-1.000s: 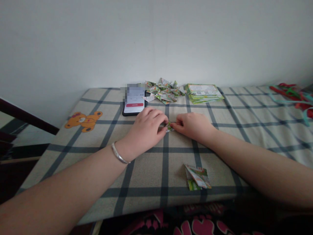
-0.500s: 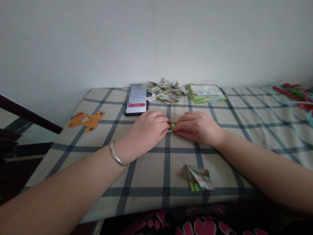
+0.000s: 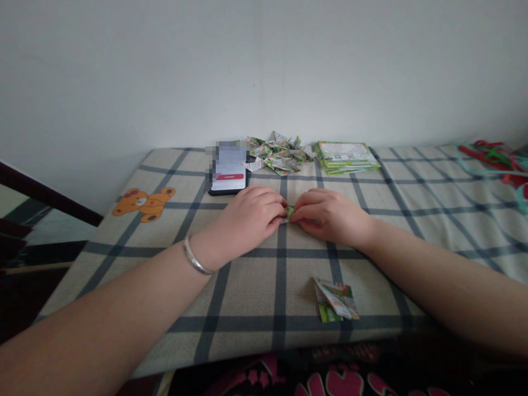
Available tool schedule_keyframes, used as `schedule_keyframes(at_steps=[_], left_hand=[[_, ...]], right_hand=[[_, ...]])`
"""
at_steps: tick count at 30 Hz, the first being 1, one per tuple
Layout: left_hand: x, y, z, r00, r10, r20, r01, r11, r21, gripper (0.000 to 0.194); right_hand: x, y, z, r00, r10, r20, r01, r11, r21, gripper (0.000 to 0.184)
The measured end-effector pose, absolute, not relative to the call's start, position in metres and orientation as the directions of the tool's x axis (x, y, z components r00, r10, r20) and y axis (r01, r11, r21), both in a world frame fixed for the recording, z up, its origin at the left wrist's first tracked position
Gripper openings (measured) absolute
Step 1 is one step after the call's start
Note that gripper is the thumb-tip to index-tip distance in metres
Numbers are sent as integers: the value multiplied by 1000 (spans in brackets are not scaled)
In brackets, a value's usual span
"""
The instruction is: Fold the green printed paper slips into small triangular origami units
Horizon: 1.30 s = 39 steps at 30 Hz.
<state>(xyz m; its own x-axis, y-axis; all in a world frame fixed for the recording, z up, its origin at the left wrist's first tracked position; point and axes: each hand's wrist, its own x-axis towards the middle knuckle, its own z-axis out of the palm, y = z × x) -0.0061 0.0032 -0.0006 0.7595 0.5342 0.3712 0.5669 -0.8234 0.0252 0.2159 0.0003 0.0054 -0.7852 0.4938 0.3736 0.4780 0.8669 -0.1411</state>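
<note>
A small green printed piece of folded paper lies at the middle of the table, mostly covered by my fingers. From the left, my left hand pinches it, a silver bangle on the wrist. My right hand grips its other side with fingertips pressed together. Nearer to me lies another folded paper, with a diagonal fold across it. Behind my hands sits a heap of folded paper pieces in the same green and white print.
A phone with a lit screen lies left of the heap. Right of it is a stack of green leaflets. Red and teal ribbons lie at the far right. A bear cutout is on the checked tablecloth, against the wall.
Both hands keep hold of the folded paper in nearly the same place, with only slight finger movement. The whole view has shifted very slightly.
</note>
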Motion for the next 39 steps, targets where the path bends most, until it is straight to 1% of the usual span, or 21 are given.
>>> schedule_keyframes(at_steps=[3,6,10,13,16,19,22,29,34,39], left_hand=[[-6,3,-1,758,531,378,571,-821,6,11],[-6,3,-1,789,492,367,539,-842,-31,10],[-8,3,3,813,461,355,521,-849,-93,15],[-11,5,6,850,414,327,476,-868,-138,17],[-14,6,7,871,378,313,438,-887,-147,19],[-14,3,8,872,396,287,451,-878,-158,19],[-12,-2,10,866,437,241,483,-857,-181,17],[-12,-5,13,873,436,216,475,-862,-177,19],[-14,-5,16,882,426,204,458,-876,-150,24],[-14,-6,18,879,430,208,462,-875,-146,26]], right_hand=[[215,0,5,-788,493,368,481,867,-131,18],[216,0,6,-797,487,358,476,871,-123,19],[218,-2,11,-818,485,307,480,872,-99,21],[218,-5,15,-827,502,254,503,862,-65,21],[218,-7,16,-829,510,229,523,852,-3,20],[218,-8,16,-821,519,239,545,836,57,16],[217,-8,17,-814,530,238,562,822,89,15],[218,-12,28,-822,542,175,566,813,137,16],[221,-13,31,-814,559,157,578,806,128,19],[224,-14,33,-808,572,139,586,804,100,18]])
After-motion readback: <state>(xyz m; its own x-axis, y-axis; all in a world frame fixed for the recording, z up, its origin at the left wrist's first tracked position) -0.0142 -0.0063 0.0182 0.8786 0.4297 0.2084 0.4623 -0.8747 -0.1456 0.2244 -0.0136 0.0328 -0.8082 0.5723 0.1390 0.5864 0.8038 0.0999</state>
